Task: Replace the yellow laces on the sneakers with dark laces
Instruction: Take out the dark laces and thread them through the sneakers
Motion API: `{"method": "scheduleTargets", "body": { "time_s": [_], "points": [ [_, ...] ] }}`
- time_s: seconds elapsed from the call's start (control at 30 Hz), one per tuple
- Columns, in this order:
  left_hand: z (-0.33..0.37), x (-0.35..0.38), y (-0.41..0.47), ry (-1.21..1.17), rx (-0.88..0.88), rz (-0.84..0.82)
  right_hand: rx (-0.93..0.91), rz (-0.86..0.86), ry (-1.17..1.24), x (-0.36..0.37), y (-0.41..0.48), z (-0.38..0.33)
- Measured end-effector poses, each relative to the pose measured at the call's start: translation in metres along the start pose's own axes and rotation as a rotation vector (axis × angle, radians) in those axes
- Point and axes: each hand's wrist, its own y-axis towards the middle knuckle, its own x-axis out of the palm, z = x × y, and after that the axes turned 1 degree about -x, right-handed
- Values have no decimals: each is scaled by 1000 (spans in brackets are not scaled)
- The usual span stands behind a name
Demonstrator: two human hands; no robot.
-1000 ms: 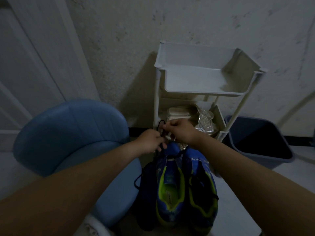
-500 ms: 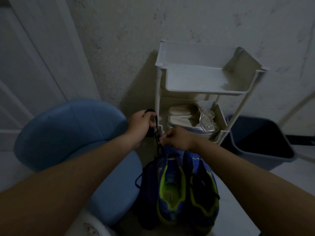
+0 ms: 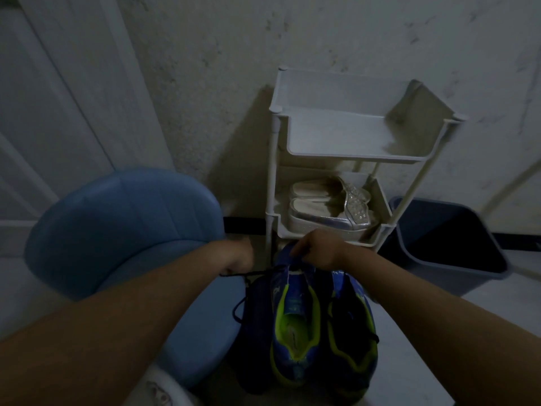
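Two blue sneakers with yellow-green lining sit side by side below me, the left sneaker (image 3: 294, 323) and the right sneaker (image 3: 351, 326), toes pointing away. A dark lace (image 3: 251, 273) runs taut from the left sneaker's front eyelets out to the left. My left hand (image 3: 237, 259) grips the lace's end beside the sneaker's toe. My right hand (image 3: 320, 249) holds the front of the left sneaker at its toe end. A loop of dark lace (image 3: 238, 309) hangs down the sneaker's left side.
A blue padded chair (image 3: 117, 230) stands close on the left. A white shelf cart (image 3: 345, 153) is against the wall ahead, with silver sandals (image 3: 328, 212) on its lower tier. A dark blue bin (image 3: 448, 238) sits to the right.
My left hand dropped from above the sneaker and pulled the dark lace out sideways to the left. My right hand moved down onto the left sneaker's toe.
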Motion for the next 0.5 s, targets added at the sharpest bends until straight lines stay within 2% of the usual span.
{"method": "scheduleTargets", "body": {
  "time_s": [0.03,0.1,0.13,0.17,0.27,0.4,0.5],
  "points": [
    [-3,5,1,29,-7,-39,5,-15,-6,0,0,1],
    [2,18,10,132,-18,-262,17,-29,-17,3,1,3],
    [8,23,8,127,-57,-304,24,-34,-12,5,1,5],
    [13,26,11,198,-10,-300,28,-33,-6,7,1,7],
    [30,29,10,170,137,-186,44,5,3,15,2,13],
    [35,31,18,58,185,-57,78,21,-15,20,-1,19],
    [35,29,19,18,146,-55,87,20,39,20,-4,23]
  ]
}}
